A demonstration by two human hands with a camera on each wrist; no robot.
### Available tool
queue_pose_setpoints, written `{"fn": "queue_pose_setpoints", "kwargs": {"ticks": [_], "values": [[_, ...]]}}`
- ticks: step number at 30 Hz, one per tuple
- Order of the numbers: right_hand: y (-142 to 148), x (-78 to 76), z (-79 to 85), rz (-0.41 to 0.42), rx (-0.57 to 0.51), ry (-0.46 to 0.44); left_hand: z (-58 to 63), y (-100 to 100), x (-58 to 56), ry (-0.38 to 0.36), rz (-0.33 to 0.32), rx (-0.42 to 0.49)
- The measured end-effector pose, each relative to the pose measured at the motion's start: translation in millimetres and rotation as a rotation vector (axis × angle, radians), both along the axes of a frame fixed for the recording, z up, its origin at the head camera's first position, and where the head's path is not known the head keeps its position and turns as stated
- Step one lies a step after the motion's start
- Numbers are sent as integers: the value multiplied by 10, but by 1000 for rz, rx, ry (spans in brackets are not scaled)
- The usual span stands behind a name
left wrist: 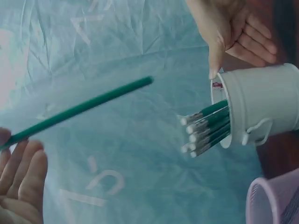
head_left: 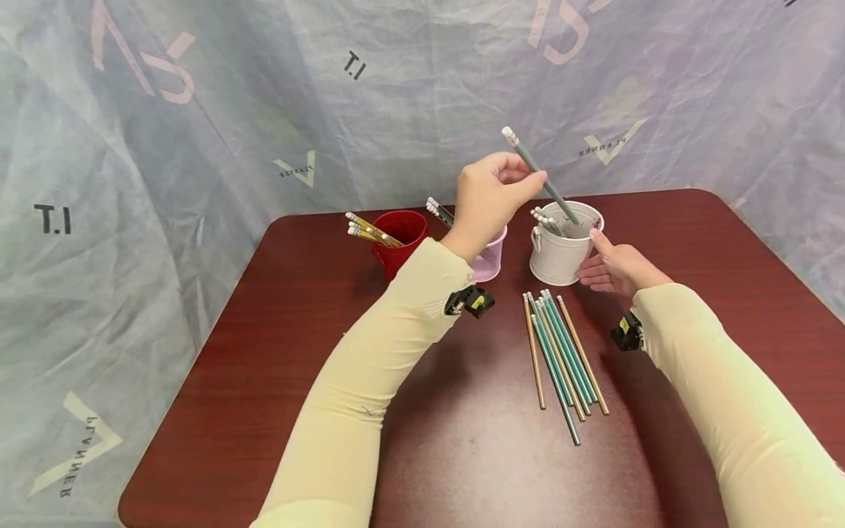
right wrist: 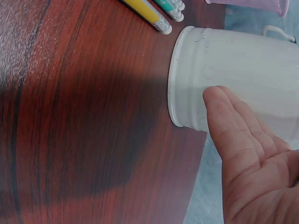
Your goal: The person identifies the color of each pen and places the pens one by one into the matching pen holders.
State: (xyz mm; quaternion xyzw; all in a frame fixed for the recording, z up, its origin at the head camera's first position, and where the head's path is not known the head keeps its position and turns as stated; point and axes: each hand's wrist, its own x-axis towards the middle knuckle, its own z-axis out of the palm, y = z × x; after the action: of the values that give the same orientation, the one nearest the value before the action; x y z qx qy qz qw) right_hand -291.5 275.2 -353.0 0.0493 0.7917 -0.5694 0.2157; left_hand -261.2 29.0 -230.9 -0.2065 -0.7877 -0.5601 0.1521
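Observation:
My left hand [head_left: 490,194] pinches a green pencil [left wrist: 84,108] between thumb and fingers, its white eraser end up. The pencil slants down, and in the head view its lower end overlaps the mouth of the white bucket [head_left: 560,260]. Several green pencils [left wrist: 210,125] stand in that bucket, erasers up, leaning to one side. At the bucket's right side is my right hand [head_left: 623,268], thumb at the rim and straight fingers along the wall. Nearer on the table lies a group of green and gold-coloured pencils [head_left: 561,352], side by side with erasers pointing away.
A red bucket [head_left: 404,229] with several yellow pencils [head_left: 370,231] stands on the left. Between it and the white one is a pink mesh cup [head_left: 490,264] with dark pencils [head_left: 439,210], partly behind my left hand. A printed cloth [head_left: 396,95] hangs behind the brown table [head_left: 290,330].

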Motion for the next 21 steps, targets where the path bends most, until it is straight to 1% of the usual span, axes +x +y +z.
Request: {"fn": "queue_pose_setpoints", "kwargs": {"ticks": [1,3,5,9,12,15,18,21], "values": [[7,4,4,-1,3,0,-31,25,-27,14,15,37],[14,12,11,-2,9,1,-98,67,-78,25,51,75],[10,13,16,-5,7,3,-171,90,-129,25,92,79],[-1,2,16,-9,0,4,-329,118,-215,7,149,100],[-1,-4,6,-12,-2,6,-432,141,-251,-11,178,63],[-3,-1,2,-7,8,13,-496,171,-273,-19,175,2],[0,4,3,0,12,12,-508,198,-300,-25,160,-83],[10,1,9,-4,8,12,-480,220,-344,-32,159,-159]]}}
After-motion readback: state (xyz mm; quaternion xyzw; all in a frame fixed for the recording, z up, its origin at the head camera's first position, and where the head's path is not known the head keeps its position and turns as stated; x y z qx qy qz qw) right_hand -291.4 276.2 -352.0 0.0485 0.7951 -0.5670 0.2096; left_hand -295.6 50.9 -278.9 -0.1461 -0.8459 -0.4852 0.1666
